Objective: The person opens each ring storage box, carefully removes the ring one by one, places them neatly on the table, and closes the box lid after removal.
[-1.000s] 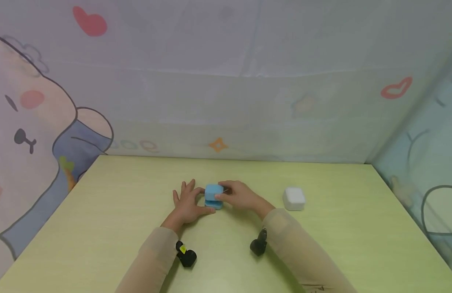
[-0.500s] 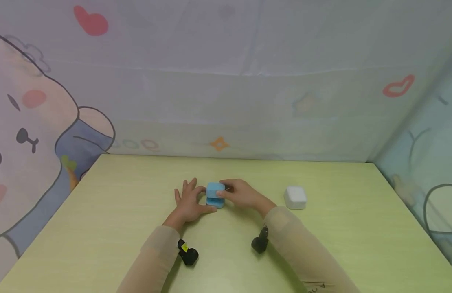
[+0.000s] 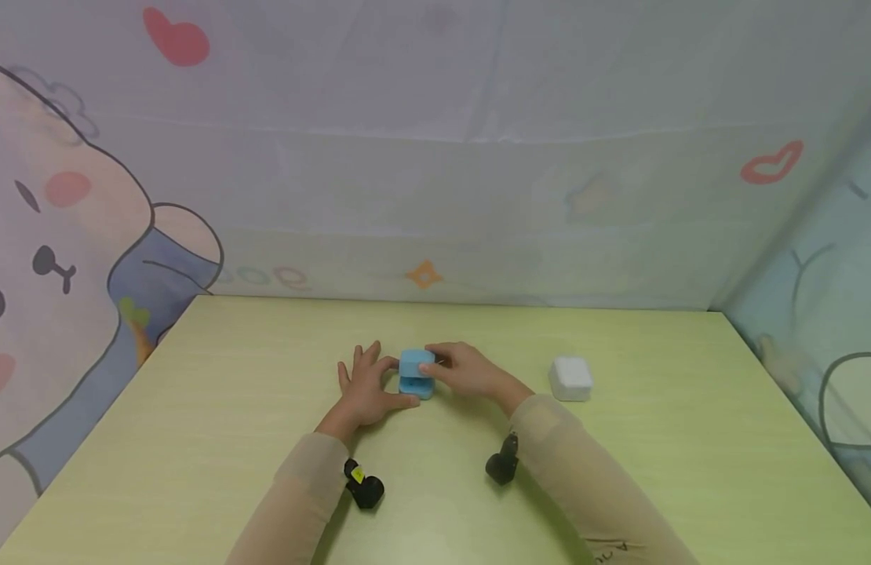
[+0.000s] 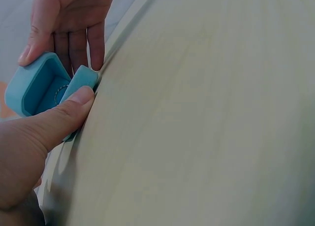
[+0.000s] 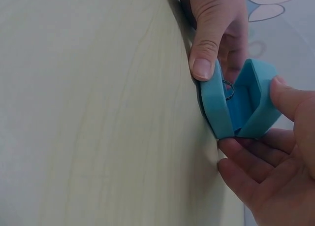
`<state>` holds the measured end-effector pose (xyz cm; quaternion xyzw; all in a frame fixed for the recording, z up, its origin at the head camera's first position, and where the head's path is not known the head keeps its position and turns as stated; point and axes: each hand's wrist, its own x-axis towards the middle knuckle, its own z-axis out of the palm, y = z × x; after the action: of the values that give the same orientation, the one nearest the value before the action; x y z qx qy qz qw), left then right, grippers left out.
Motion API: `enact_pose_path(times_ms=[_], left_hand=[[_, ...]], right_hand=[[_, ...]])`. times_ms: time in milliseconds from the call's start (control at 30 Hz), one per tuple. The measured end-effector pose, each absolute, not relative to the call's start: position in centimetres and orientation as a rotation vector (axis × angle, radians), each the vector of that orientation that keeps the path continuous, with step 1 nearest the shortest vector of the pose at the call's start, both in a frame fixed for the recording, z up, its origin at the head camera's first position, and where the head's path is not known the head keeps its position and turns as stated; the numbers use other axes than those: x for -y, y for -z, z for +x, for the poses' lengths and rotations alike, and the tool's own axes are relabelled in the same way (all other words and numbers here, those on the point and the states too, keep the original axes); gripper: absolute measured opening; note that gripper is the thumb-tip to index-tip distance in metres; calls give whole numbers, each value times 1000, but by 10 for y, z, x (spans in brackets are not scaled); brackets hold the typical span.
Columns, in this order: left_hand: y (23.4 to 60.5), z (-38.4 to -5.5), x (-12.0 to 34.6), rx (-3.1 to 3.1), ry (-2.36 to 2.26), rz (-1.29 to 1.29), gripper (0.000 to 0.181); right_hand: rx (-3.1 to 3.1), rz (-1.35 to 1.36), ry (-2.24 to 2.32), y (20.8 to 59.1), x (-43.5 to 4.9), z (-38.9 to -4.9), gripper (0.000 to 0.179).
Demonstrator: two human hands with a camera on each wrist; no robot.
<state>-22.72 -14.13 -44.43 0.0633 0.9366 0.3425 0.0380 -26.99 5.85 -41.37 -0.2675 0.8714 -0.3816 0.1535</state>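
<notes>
A light blue ring box (image 3: pixel 413 363) stands on the table near its middle, its lid part-way up. A thin ring (image 5: pixel 233 90) sits inside on the base, seen in both wrist views. My left hand (image 3: pixel 366 397) holds the base (image 5: pixel 216 108), thumb along its front edge and index finger behind, other fingers spread. My right hand (image 3: pixel 472 372) pinches the raised lid (image 4: pixel 29 83) with the thumb on its front, the other fingers near the hinge side.
A white rounded box (image 3: pixel 571 379) rests on the table to the right of my right hand. Black wrist devices (image 3: pixel 366 492) hang by both sleeves, low over the pale wood-grain table (image 3: pixel 195 408). A printed cloth (image 3: pixel 435 188) stands behind the table's back edge.
The gap between lid and base has widened slightly as my right hand lifts the lid. My left hand stays on the base; the whole view has shifted a little.
</notes>
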Motion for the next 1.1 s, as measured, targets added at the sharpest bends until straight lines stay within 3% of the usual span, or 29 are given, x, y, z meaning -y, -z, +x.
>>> enact_pose_path(times_ms=[1100], left_hand=[[441, -227, 140, -2869, -1047, 198, 57]], right_hand=[[-2478, -686, 1121, 415, -58, -274, 59]])
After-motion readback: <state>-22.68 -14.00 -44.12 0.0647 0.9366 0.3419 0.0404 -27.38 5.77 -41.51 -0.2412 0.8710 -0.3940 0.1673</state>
